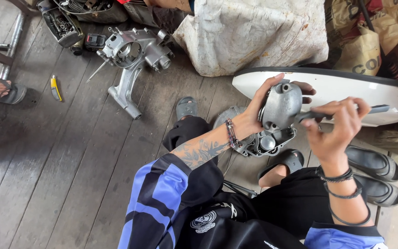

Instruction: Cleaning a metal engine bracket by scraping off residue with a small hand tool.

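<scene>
The left hand (pixel 259 108) is curled around a grey metal engine cover (pixel 279 107), palm against its near side, fingertips wrapped over the top and far edge; the hold is closed and firm. The cover is held up in the air above the person's lap, its domed outer face turned toward the camera and its small round boss pointing up and away. Its long axis runs roughly upright, leaning a little to the right.

The right hand (pixel 335 124) is closed in a fist around the handle of a slim tool (pixel 369 109), which lies nearly level, its long axis running left to right; the left end meets the cover's right side, the other end sticks out past the fingers.

Below the cover, on the plank floor, lies a second casing (pixel 259 143) between the person's sandalled feet. Behind the hands stretches a white curved panel (pixel 374 97). Near the floor's far left edge rests a larger engine case (pixel 132 60), with a yellow-handled knife (pixel 55 88) further left.
</scene>
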